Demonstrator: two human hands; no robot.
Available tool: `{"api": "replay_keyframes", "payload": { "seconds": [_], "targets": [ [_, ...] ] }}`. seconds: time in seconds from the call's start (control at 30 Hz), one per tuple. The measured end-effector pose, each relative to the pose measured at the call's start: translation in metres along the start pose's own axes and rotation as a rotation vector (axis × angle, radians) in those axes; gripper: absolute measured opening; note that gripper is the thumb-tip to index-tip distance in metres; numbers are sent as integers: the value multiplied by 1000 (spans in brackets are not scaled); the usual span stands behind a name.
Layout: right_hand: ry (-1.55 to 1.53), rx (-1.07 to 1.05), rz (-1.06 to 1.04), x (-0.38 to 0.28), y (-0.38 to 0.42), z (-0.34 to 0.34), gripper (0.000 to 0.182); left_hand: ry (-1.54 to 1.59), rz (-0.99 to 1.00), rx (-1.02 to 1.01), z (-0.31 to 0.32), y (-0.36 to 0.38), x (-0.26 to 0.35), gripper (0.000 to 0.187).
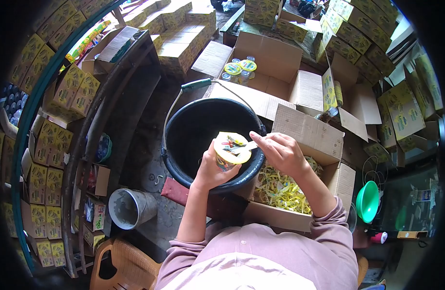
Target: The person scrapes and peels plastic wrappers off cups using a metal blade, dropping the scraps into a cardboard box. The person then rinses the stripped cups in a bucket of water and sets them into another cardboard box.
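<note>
The left hand [213, 170] is wrapped firmly around a small jar [230, 151] with a yellow lid, held over the black bucket [183, 130]. The right hand [280, 152] (just beside it) pinches a thin strip [245, 147] lying across the lid; a box of yellow scraps [280, 191] sits below that wrist.

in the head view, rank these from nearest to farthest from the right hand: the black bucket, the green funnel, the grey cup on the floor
1. black bucket, directly under the right hand.
2. green funnel, off to the right.
3. grey cup, far left on the floor.
</note>
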State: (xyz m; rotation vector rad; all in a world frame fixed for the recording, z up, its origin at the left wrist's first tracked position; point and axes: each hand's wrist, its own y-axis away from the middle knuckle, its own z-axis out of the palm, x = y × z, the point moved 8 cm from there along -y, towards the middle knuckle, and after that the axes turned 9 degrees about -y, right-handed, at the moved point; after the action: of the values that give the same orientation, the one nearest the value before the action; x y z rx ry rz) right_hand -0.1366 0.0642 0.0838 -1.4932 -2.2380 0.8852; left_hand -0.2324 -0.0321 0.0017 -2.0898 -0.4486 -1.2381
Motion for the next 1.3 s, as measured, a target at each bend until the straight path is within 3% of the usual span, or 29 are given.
{"api": "replay_keyframes", "payload": {
  "seconds": [0.13, 0.23, 0.53, 0.73, 1.03, 1.2, 1.3],
  "targets": [
    [0, -31, 3, -1, -1, 1, 51, 1, -9, -38, 1, 0, 1, 50],
    [-10, -25, -7, -3, -2, 4, 52, 58, -22, 10, 0, 1, 1, 29],
    [-25, -45, -29, -6, -3, 15, 52, 168, -73, -67, 4, 0, 2, 35],
    [-14, -74, -1, 0, -3, 8, 53, 233, -109, -3, 1, -2, 6, 40],
    [-15, -28, -46, -9, -4, -2, 52, 206, -77, -238, 16, -2, 18, 51],
    [-37, -26, -8, -2, -8, -12, 53, 201, -90, -243, 5, -6, 22, 54],
    [-80, 16, -21, 1, -8, -18, 53, 247, -69, -202, 0, -4, 27, 43]
  ]
}}
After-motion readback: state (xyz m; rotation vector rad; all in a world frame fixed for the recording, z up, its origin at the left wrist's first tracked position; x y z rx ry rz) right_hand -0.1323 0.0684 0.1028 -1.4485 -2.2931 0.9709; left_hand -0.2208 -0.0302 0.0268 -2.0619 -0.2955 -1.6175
